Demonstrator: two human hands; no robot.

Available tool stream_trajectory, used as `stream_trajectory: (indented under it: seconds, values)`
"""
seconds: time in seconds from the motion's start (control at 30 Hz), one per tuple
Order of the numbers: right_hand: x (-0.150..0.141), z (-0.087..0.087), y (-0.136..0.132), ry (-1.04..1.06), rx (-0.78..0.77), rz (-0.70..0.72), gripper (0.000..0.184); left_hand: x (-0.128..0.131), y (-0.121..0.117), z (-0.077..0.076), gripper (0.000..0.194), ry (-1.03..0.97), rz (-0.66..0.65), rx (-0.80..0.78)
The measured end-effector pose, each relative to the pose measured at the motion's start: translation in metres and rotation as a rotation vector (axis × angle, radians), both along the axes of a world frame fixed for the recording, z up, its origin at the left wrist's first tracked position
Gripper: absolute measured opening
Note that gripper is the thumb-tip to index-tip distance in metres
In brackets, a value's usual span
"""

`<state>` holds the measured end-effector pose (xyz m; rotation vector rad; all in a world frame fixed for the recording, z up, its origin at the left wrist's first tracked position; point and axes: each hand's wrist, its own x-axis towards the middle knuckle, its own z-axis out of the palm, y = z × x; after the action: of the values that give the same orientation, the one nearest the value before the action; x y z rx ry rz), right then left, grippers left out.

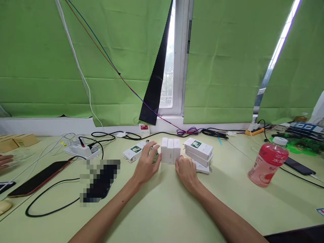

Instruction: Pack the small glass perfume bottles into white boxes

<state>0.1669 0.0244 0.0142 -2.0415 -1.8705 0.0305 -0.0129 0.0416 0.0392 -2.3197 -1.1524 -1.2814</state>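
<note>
Three small white boxes (170,151) stand upright side by side on the table. My left hand (146,162) is just left of them, its fingers apart and curved, with the fingertips close to the left box. Partly hidden behind those fingers is a small clear glass object (155,156). On the other side, my right hand (186,170) is closed, its knuckles against the lower right of the upright boxes; whatever is inside its fingers is hidden. Flat white boxes with a flower picture (198,147) are stacked behind my right hand. Another flat flower-print box (134,151) lies beyond my left hand.
A pink drink bottle (268,162) stands at the right, near a dark phone (300,166). To the left are a blurred-out dark device (102,182), a phone (40,179), a power strip (82,150) and looping cables. Another person's hand (5,161) shows at the left edge.
</note>
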Motion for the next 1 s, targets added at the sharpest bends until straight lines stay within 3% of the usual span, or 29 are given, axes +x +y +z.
stream_trajectory:
  seconds: [0.1, 0.2, 0.27, 0.43, 0.53, 1.0]
  values:
    - [-0.002, 0.0, 0.0, -0.002, 0.002, 0.019, 0.025, -0.033, 0.013, 0.003, 0.026, -0.11, 0.158, -0.025]
    - [-0.004, -0.004, 0.0, 0.021, 0.012, 0.101, 0.023, -0.064, 0.032, 0.001, 0.034, -0.122, 0.381, -0.199]
    - [-0.006, -0.009, 0.0, 0.087, 0.025, 0.175, 0.023, -0.079, 0.044, -0.003, 0.04, -0.082, 0.456, -0.312]
    - [-0.008, -0.022, 0.0, 0.365, 0.021, 0.415, 0.017, -0.095, 0.058, -0.021, 0.05, -0.005, 0.474, -0.468]
    - [-0.009, -0.025, 0.0, 0.419, 0.012, 0.478, 0.016, -0.098, 0.06, -0.028, 0.056, 0.039, 0.474, -0.551]
    - [-0.007, -0.027, 0.001, 0.437, 0.03, 0.515, 0.018, -0.093, 0.053, -0.025, 0.051, 0.174, 0.537, -0.621]
